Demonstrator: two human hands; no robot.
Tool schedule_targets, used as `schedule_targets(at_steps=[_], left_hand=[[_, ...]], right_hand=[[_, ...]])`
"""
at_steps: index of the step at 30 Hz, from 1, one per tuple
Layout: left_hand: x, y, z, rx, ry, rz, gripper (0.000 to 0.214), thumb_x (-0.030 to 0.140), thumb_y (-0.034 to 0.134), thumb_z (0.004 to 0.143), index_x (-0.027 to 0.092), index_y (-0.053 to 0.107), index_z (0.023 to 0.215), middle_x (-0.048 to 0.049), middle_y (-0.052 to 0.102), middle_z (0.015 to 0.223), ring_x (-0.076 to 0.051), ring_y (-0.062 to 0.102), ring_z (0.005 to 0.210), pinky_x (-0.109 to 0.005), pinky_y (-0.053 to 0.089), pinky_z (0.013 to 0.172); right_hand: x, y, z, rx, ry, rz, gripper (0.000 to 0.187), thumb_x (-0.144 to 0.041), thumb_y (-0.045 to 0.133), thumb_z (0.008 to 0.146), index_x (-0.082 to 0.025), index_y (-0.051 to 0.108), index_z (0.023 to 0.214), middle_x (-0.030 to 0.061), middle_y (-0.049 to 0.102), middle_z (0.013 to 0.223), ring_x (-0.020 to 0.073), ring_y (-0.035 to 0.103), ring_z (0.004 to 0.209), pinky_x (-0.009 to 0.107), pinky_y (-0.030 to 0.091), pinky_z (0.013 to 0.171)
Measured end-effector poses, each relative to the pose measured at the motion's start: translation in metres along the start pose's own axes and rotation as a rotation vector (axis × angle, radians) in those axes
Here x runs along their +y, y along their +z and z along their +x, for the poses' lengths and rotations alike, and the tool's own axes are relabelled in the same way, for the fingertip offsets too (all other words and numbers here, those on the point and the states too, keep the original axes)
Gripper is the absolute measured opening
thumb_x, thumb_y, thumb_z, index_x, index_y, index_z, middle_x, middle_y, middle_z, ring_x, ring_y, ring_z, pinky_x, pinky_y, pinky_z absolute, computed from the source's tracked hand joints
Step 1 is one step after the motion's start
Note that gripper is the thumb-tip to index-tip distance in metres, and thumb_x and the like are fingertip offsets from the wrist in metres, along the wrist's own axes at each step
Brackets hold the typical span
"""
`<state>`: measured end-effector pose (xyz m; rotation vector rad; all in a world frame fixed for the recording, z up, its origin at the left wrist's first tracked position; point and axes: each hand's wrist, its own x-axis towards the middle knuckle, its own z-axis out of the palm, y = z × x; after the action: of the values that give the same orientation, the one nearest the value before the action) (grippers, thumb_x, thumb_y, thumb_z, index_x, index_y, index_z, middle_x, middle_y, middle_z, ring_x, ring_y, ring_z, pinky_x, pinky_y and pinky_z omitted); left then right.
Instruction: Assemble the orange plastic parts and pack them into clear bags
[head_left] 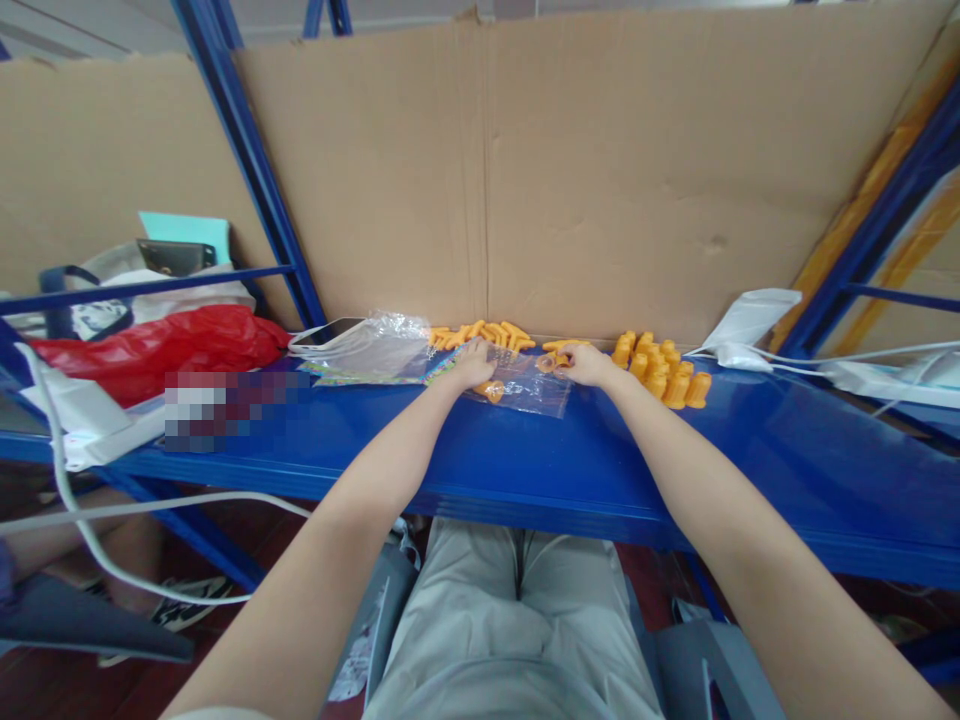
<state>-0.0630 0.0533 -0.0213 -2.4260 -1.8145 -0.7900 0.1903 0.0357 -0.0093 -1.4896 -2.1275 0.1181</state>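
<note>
My left hand [474,365] is closed on the left part of a clear plastic bag [536,393] with a colourful edge, which lies flat on the blue shelf. An orange piece [491,391] shows at the bag, just below that hand. My right hand [589,364] pinches a small orange plastic piece [553,362] by the bag's upper right corner. Behind both hands lie several slim orange pieces [510,334]. Right of my right hand, several orange bell-shaped pieces [656,370] stand grouped together. The fingertips are small and partly hidden.
More flat clear bags [382,355] are stacked to the left, beside a phone [330,334]. A red plastic bag [172,345] lies farther left. Tall cardboard [585,170] closes off the back. A white adapter with cables [742,340] sits at the right.
</note>
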Motion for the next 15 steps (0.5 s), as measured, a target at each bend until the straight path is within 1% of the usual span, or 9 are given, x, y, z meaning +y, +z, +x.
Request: schedule_targets(at_steps=[1,3,6,8,11,15], left_hand=[[0.001,-0.001,0.000,-0.020,-0.010,0.005,0.040,0.026,0.053,0.083,0.015,0.053,0.122,-0.0154,0.054,0.136,-0.028,0.047,0.131,-0.040,0.036,0.110],[0.003,-0.003,-0.001,-0.039,-0.017,0.009,0.039,0.025,0.052,0.083,0.016,0.053,0.121,-0.0147,0.055,0.136,-0.028,0.048,0.131,-0.040,0.035,0.111],[0.005,-0.006,-0.003,-0.046,-0.020,0.014,0.037,0.025,0.052,0.083,0.017,0.053,0.120,-0.0139,0.055,0.134,-0.027,0.048,0.130,-0.039,0.036,0.110],[0.006,-0.007,-0.004,-0.051,-0.024,0.023,0.038,0.025,0.052,0.083,0.017,0.052,0.120,-0.0140,0.055,0.135,-0.027,0.048,0.130,-0.039,0.036,0.110],[0.006,-0.008,-0.004,-0.057,-0.021,0.026,0.039,0.025,0.051,0.083,0.015,0.052,0.121,-0.0157,0.054,0.136,-0.028,0.047,0.131,-0.040,0.036,0.110],[0.003,-0.006,-0.002,-0.057,0.004,0.031,0.039,0.027,0.050,0.083,0.016,0.052,0.121,-0.0154,0.056,0.133,-0.029,0.049,0.130,-0.041,0.037,0.109]], right_hand=[[-0.004,-0.002,-0.003,0.002,0.024,-0.075,0.034,-0.032,0.071,0.072,-0.026,0.075,0.105,0.0044,0.075,0.097,0.0250,0.067,0.092,0.034,0.051,0.081],[-0.013,-0.006,-0.007,-0.016,0.042,-0.154,0.034,-0.035,0.068,0.075,-0.030,0.074,0.108,0.0035,0.075,0.102,0.0265,0.067,0.095,0.034,0.052,0.079],[-0.020,-0.011,-0.009,-0.073,0.037,-0.185,0.034,-0.032,0.063,0.078,-0.034,0.074,0.110,0.0006,0.075,0.098,0.0254,0.068,0.093,0.032,0.052,0.077],[-0.019,-0.011,-0.007,-0.095,0.051,-0.178,0.035,-0.026,0.060,0.078,-0.033,0.075,0.109,-0.0002,0.076,0.093,0.0236,0.068,0.089,0.031,0.051,0.076],[-0.012,-0.007,-0.001,-0.087,0.065,-0.139,0.037,-0.020,0.057,0.076,-0.030,0.076,0.106,-0.0005,0.076,0.090,0.0209,0.067,0.084,0.029,0.051,0.075],[-0.003,-0.001,0.004,-0.062,0.064,-0.057,0.033,-0.020,0.060,0.073,-0.026,0.076,0.102,-0.0006,0.075,0.093,0.0188,0.066,0.083,0.028,0.051,0.079]])
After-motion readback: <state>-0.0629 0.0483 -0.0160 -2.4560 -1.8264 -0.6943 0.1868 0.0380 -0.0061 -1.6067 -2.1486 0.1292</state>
